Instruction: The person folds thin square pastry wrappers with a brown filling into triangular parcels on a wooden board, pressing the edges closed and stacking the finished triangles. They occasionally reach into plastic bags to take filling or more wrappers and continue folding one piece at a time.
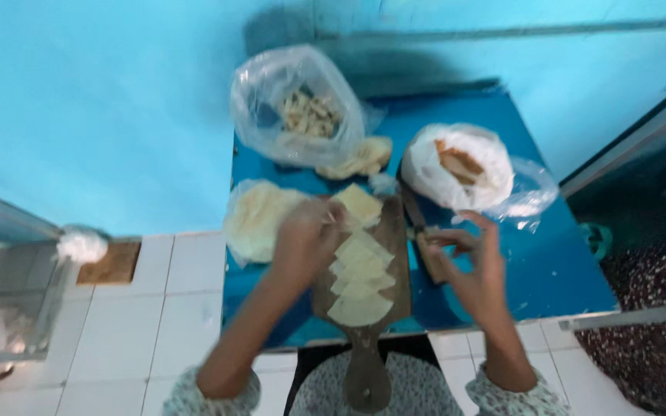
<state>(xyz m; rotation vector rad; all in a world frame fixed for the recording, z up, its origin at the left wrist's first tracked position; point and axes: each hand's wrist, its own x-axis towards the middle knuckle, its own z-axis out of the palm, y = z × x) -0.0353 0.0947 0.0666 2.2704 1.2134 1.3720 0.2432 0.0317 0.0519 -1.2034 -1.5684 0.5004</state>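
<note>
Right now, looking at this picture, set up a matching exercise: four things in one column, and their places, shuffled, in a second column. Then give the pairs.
Things:
1. pale dough squares
2. clear bag of pale pieces
3. white bag of brown pieces
4. stack of round sheets

Places:
A. far right of the blue table
B. in a row on the wooden board
C. left of the board, beside the left hand
D. far left of the table

Pairs: 1-B, 2-D, 3-A, 4-C
</note>
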